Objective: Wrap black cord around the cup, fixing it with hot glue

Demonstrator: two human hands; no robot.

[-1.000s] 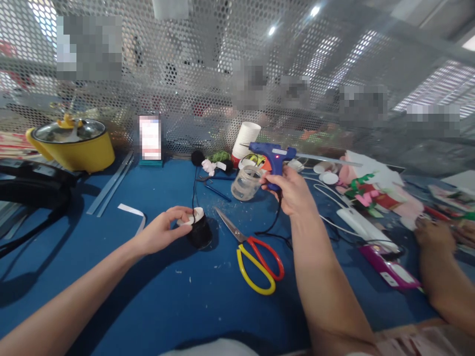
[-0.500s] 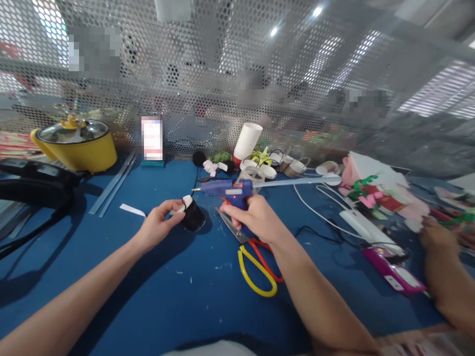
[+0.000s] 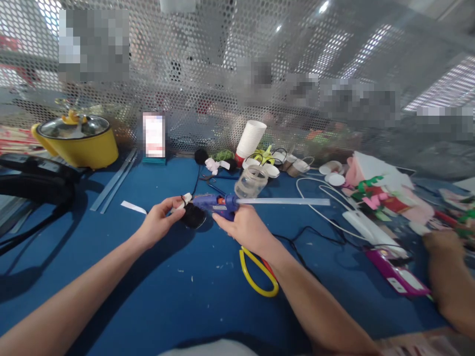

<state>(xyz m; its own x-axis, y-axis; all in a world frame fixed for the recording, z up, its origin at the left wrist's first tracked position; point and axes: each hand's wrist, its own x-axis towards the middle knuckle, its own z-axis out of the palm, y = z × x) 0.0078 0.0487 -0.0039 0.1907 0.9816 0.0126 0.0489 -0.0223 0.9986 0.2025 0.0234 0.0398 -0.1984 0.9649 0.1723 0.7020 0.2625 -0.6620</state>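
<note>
My left hand (image 3: 161,220) is closed, its fingers pinching the white end of a small black-wrapped cup (image 3: 195,218) that rests near the blue tabletop. A dark cord runs up from the cup toward the back. My right hand (image 3: 247,225) is wrapped around the grip of a blue glue gun (image 3: 217,201), and a long clear glue stick (image 3: 289,201) juts out of its rear. The gun's nozzle is at the white top of the cup; whether it touches cannot be told. Under my right wrist lie scissors (image 3: 256,284) with yellow and red handles, their blades hidden.
A yellow pot (image 3: 87,148), loose glue sticks (image 3: 115,180) and a phone (image 3: 154,136) stand left. Behind the gun are a clear jar (image 3: 251,182) and stacked paper cups (image 3: 252,136). On the right are a purple power strip (image 3: 395,274), cables and another person's arm (image 3: 449,277).
My right hand has lowered the glue gun and brought it left, so its nozzle has come to the cup's top. My left hand keeps its hold. The scissors' blades are now covered.
</note>
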